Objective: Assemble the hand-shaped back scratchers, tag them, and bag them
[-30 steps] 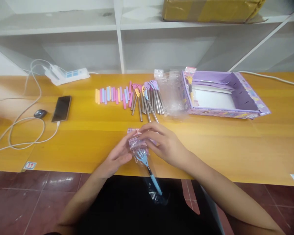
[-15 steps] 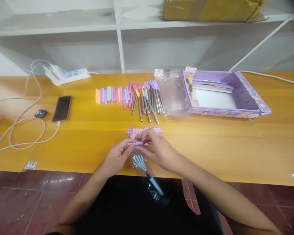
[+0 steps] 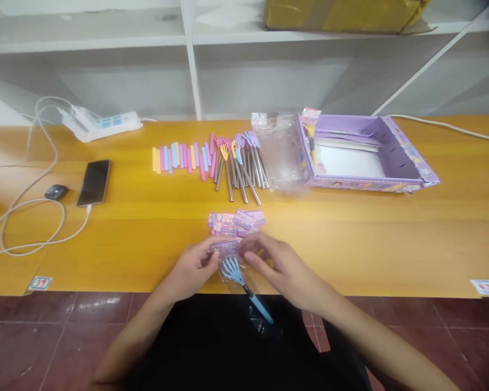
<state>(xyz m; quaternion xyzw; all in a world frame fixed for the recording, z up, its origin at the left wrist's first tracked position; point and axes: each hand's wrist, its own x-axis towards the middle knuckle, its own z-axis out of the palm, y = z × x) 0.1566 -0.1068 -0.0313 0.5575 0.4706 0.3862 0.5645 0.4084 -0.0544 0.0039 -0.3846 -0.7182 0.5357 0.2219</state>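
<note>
Between thumb and fingers, my left hand (image 3: 195, 269) pinches a small purple printed card (image 3: 225, 248) at the top of a clear bag. Inside the bag, a blue hand-shaped scratcher (image 3: 233, 270) hangs past the table's front edge, its handle angled down to the right. My right hand (image 3: 271, 260) is at the card's right end, thumb and fingers curled and slightly apart; whether it grips the bag's edge is blurred. Just behind the hands lies a loose pile of pink and purple cards (image 3: 244, 219).
Farther back on the table (image 3: 350, 239) are colored tubes (image 3: 184, 156), metal-handled scratchers (image 3: 240, 168), clear bags (image 3: 283, 155) and a purple box (image 3: 362, 183). At left are a phone (image 3: 94, 182), mouse (image 3: 56, 191), cables and a power strip (image 3: 101, 125).
My right hand has drawn back slightly from the card, and its fingers have loosened. The card's printed face now shows more. The camera view has shifted slightly.
</note>
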